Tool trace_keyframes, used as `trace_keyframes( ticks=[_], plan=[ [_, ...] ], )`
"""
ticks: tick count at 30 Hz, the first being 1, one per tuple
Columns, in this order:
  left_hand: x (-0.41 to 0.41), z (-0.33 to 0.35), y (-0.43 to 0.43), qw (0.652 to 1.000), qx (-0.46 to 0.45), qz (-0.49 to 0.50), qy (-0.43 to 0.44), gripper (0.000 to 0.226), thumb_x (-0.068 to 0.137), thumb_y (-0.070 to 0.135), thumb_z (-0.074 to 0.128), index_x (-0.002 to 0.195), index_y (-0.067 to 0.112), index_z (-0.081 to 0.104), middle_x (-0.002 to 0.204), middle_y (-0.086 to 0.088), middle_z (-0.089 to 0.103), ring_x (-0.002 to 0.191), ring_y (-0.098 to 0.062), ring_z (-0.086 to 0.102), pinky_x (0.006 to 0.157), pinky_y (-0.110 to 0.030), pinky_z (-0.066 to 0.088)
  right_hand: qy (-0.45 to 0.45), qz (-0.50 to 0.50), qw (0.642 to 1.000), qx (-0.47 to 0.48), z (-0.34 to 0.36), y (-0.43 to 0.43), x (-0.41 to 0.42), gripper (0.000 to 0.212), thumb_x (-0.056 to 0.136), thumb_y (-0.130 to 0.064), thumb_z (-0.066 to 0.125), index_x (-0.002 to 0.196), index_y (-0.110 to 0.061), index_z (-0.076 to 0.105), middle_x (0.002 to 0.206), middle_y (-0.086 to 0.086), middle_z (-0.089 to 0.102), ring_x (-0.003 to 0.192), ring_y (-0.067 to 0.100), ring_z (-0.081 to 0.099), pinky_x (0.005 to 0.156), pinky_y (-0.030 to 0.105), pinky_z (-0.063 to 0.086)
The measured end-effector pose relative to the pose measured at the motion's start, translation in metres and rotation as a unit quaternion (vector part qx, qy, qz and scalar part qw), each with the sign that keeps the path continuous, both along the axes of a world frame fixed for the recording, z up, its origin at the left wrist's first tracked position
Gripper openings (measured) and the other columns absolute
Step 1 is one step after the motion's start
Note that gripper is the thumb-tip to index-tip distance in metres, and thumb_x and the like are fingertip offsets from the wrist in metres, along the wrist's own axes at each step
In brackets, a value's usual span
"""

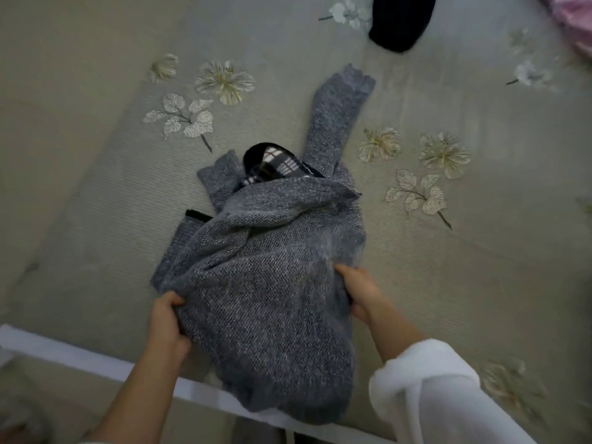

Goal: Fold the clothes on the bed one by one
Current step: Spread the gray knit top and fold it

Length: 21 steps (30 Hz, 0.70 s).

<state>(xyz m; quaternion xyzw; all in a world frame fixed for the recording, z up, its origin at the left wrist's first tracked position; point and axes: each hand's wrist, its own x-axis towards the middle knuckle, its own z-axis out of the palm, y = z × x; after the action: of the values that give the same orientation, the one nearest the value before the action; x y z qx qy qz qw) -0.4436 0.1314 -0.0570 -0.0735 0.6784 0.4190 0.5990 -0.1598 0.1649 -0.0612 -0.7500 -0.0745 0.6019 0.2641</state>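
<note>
A grey-blue knitted sweater (pixel 266 283) lies crumpled on the bed near the front edge. One sleeve (pixel 336 116) stretches away toward the far side. A checked collar with a dark rim (pixel 275 165) shows at its top. My left hand (pixel 166 322) grips the sweater's left edge, thumb on top. My right hand (pixel 362 293) grips its right edge, fingers tucked under the fabric. The sweater's lower part hangs over the bed's edge.
The bed has a beige cover with embroidered flowers (pixel 224 81). A dark garment (pixel 400 20) lies at the far side, a pink one (pixel 573 17) in the top right corner. A white bed rail (pixel 96 360) runs along the front edge.
</note>
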Motion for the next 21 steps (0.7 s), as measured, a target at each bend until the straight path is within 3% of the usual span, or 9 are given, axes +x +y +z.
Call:
trace_keyframes(
  ticks=[2, 4, 7, 10, 13, 15, 18, 21],
  plan=[
    [0.002, 0.021, 0.018, 0.999, 0.040, 0.001, -0.018, 0.028, 0.055, 0.013, 0.045, 0.079, 0.012, 0.061, 0.068, -0.004, 0.069, 0.074, -0.025, 0.057, 0.069, -0.032, 0.046, -0.053, -0.021, 0.997, 0.045, 0.028, 0.034, 0.005, 0.022, 0.090, -0.014, 0.057, 0.110, -0.007, 0.063, 0.101, 0.015, 0.069, 0.092, 0.030, 0.067, 0.086, 0.046, 0.055],
    [0.005, 0.047, 0.040, 0.996, 0.074, 0.005, -0.038, 0.028, 0.051, 0.015, 0.047, 0.075, 0.014, 0.060, 0.068, -0.002, 0.067, 0.072, -0.024, 0.057, 0.070, -0.031, 0.046, -0.116, -0.033, 0.986, 0.117, 0.076, 0.073, 0.024, 0.009, 0.091, -0.011, 0.054, 0.091, -0.015, 0.062, 0.091, 0.009, 0.067, 0.084, 0.023, 0.065, 0.075, 0.038, 0.055],
    [0.021, 0.099, 0.074, 0.987, 0.145, -0.014, -0.065, 0.024, 0.061, 0.008, 0.046, 0.078, 0.013, 0.062, 0.069, -0.002, 0.069, 0.070, -0.022, 0.060, 0.069, -0.031, 0.048, -0.206, -0.027, 0.949, 0.236, 0.161, 0.111, 0.057, 0.019, 0.090, -0.010, 0.055, 0.073, -0.020, 0.059, 0.075, 0.001, 0.062, 0.068, 0.013, 0.059, 0.057, 0.026, 0.047],
    [0.040, 0.158, 0.100, 0.963, 0.260, -0.046, -0.056, 0.027, 0.078, 0.000, 0.043, 0.092, 0.008, 0.065, 0.083, -0.003, 0.072, 0.083, -0.021, 0.065, 0.073, -0.032, 0.053, -0.234, -0.058, 0.909, 0.339, 0.253, 0.119, 0.081, 0.009, 0.088, -0.014, 0.058, 0.084, -0.019, 0.064, 0.075, -0.003, 0.063, 0.067, 0.008, 0.060, 0.056, 0.021, 0.048],
    [0.057, 0.218, 0.109, 0.913, 0.398, -0.085, -0.028, 0.043, 0.076, -0.010, 0.049, 0.118, -0.002, 0.057, 0.100, -0.010, 0.070, 0.093, -0.024, 0.067, 0.079, -0.032, 0.057, -0.232, -0.104, 0.859, 0.444, 0.338, 0.102, 0.107, 0.011, 0.087, -0.009, 0.058, 0.088, -0.017, 0.067, 0.075, -0.004, 0.065, 0.065, 0.007, 0.060, 0.061, 0.020, 0.049],
    [0.066, 0.245, 0.103, 0.879, 0.466, -0.098, -0.005, 0.052, 0.070, -0.011, 0.057, 0.121, -0.002, 0.054, 0.098, -0.006, 0.073, 0.092, -0.022, 0.069, 0.075, -0.029, 0.058, -0.210, -0.110, 0.836, 0.494, 0.378, 0.076, 0.123, 0.015, 0.087, -0.005, 0.058, 0.086, -0.015, 0.068, 0.080, 0.000, 0.068, 0.072, 0.013, 0.062, 0.071, 0.027, 0.051],
    [0.075, 0.250, 0.074, 0.868, 0.465, -0.161, 0.069, 0.059, 0.063, 0.000, 0.070, 0.121, -0.002, 0.057, 0.106, -0.006, 0.072, 0.097, -0.020, 0.069, 0.077, -0.030, 0.058, -0.144, -0.073, 0.831, 0.533, 0.396, 0.023, 0.147, 0.020, 0.087, 0.000, 0.056, 0.088, -0.013, 0.071, 0.087, 0.003, 0.072, 0.080, 0.018, 0.066, 0.078, 0.030, 0.053],
    [0.089, 0.219, 0.028, 0.876, 0.362, -0.270, 0.171, 0.051, 0.063, 0.001, 0.078, 0.111, 0.011, 0.064, 0.097, 0.004, 0.073, 0.088, -0.012, 0.069, 0.074, -0.029, 0.055, -0.099, -0.004, 0.868, 0.486, 0.371, -0.035, 0.175, 0.022, 0.088, -0.003, 0.056, 0.086, -0.012, 0.077, 0.091, 0.005, 0.075, 0.083, 0.019, 0.071, 0.069, 0.026, 0.057]
  ],
)
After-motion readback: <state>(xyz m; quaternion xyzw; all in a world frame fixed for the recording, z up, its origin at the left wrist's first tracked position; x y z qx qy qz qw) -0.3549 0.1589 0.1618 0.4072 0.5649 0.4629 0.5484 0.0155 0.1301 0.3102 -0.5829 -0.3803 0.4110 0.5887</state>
